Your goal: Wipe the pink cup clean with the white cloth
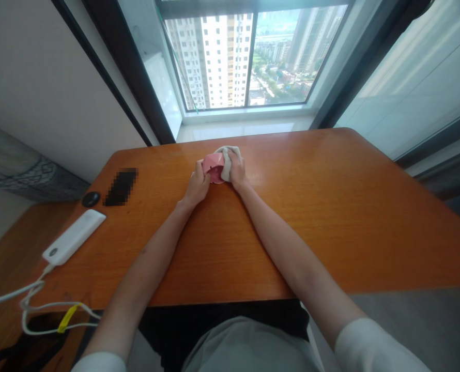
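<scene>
A small pink cup-like object lies tipped on its side on the orange wooden table, near the far edge. My left hand grips its left side with curled fingers. My right hand presses a pale grey-white cloth against the pink object's right side and top, fingers closed round the cloth. Both forearms reach straight out over the table's middle.
A white power bank with a white cable lies at the table's left front edge. A small black round object and a blurred dark item sit at the left. A window lies beyond the table.
</scene>
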`<control>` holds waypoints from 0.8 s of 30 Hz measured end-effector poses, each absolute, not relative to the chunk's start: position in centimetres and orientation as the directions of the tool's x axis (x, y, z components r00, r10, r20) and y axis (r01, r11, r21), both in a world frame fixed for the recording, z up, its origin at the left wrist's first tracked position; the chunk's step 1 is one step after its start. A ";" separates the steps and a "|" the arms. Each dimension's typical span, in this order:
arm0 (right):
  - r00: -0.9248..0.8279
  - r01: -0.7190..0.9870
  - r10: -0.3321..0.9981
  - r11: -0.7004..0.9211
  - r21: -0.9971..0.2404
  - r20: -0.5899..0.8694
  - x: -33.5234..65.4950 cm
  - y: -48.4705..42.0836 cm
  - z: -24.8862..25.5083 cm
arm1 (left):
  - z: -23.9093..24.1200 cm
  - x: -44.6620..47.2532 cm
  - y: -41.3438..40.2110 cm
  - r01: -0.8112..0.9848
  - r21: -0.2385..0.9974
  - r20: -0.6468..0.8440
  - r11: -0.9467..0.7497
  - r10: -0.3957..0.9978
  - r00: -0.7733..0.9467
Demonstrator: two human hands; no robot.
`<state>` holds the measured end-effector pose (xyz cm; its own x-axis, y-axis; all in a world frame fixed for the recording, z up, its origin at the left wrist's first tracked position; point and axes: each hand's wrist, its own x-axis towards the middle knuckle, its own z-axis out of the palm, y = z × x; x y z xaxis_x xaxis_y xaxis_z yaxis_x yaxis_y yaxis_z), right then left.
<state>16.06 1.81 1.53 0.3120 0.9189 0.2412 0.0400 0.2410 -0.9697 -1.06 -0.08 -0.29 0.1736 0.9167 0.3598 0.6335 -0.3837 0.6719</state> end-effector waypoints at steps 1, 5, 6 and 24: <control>0.322 0.020 0.920 0.231 -0.973 0.225 16.0 1.9 1.3 | -0.3 -1.1 0.0 0.631 0.673 0.361 -0.387 0.916 0.176; 0.337 0.067 0.918 0.196 -0.978 0.207 15.8 1.9 1.4 | -0.4 -1.2 0.1 0.628 0.672 0.367 -0.393 0.913 0.179; 0.334 0.115 0.917 0.190 -0.975 0.218 15.7 1.7 1.6 | -0.4 -1.2 0.2 0.630 0.672 0.367 -0.390 0.914 0.174; -0.285 0.898 0.809 0.413 -0.151 0.515 10.4 -3.4 7.6 | -3.4 -2.3 1.6 0.635 0.684 0.358 -0.358 0.924 0.135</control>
